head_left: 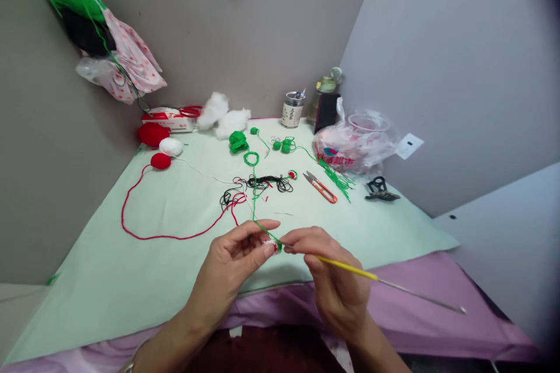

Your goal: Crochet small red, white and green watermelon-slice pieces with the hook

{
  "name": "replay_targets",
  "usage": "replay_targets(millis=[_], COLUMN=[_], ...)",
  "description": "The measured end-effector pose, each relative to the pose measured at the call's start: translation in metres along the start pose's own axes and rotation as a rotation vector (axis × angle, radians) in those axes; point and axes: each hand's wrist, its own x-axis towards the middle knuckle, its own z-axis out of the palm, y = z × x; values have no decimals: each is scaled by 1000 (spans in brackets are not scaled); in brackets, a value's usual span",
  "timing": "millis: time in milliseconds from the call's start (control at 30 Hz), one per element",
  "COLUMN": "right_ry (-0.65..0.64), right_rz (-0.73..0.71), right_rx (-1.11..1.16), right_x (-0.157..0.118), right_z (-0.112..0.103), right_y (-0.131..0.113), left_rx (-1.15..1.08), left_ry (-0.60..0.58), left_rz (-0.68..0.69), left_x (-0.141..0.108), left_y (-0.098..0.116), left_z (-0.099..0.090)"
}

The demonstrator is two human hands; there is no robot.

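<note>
Near the table's front edge, my left hand (238,256) pinches a small crocheted piece (275,245) in red, white and green. My right hand (335,280) is closed round a crochet hook with a yellow grip (350,268); its metal shaft points down to the right, and its other tip is at the small piece. A green yarn strand (254,198) runs from a loose green ring (251,158) over my left fingers to the piece. Red yarn (164,237) and a thin white strand lead back to a red ball (160,161) and a white ball (170,147).
Black thread (266,181) lies tangled mid-table, with orange snips (321,188) to its right. Farther right are a black claw clip (381,189) and a plastic bag (359,143). At the back stand a pen jar (291,111), a phone (326,112) and white stuffing (233,123).
</note>
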Motion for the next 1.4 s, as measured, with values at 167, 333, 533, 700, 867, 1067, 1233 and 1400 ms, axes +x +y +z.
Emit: replay_targets(millis=[167,333,533,700,867,1067,1233,1400], right_ry=[-42,-36,134,249,215,138,260,261], right_rz=[-217,-318,-52,325,295,-1,215,424], right_rx=[-367,-588,-175,404,300,-155,110,481], right_x=[-1,-10,-12,-2,3,-3,2,6], right_z=[5,14,16,18,25,25,16,20], right_y=[-2,3,7,4,5,3,6,10], left_rx=[-26,-259,-463,-302,-223,-371,-525,-358], left_ry=[85,41,11,22,21,56,-46,-23], left_rz=[46,-74,-281,-143,-90,-129,-300,-171], left_x=[-1,-4,3,1,-4,0,4,2], left_y=[-2,2,10,10,6,1,6,4], left_z=[4,12,11,8,12,19,13,12])
